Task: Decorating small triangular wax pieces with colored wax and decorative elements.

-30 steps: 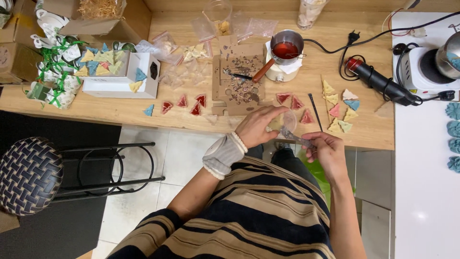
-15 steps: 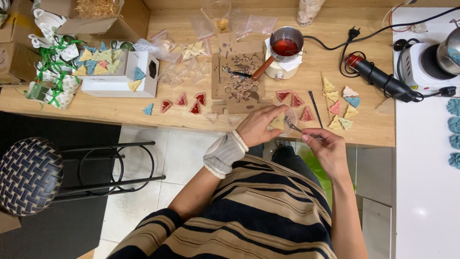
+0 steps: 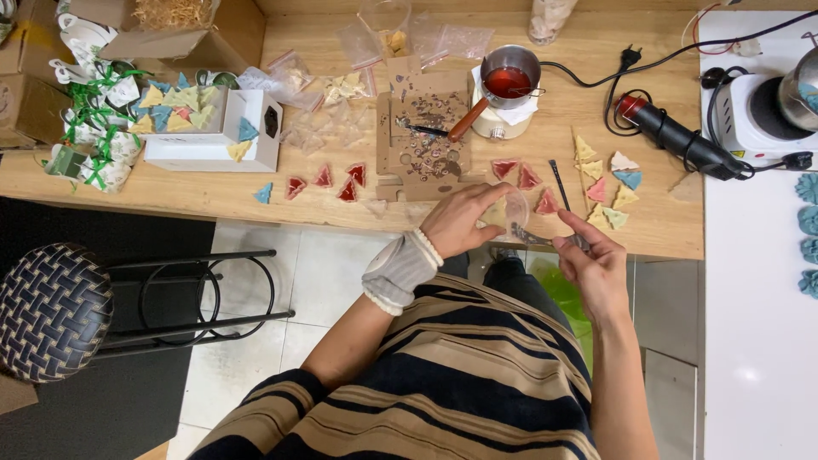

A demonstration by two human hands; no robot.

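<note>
Pinching clear bag (image 3: 509,213) in left hand (image 3: 460,221), tweezers (image 3: 537,239) in right hand (image 3: 594,260)

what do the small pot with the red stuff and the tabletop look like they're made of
Small pot: looks like bare metal, with a shiny grey rim and what seems a wooden handle. Tabletop: pale wood or wood-look laminate, matte, with faint grain lines; which of the two I can't tell.
</note>
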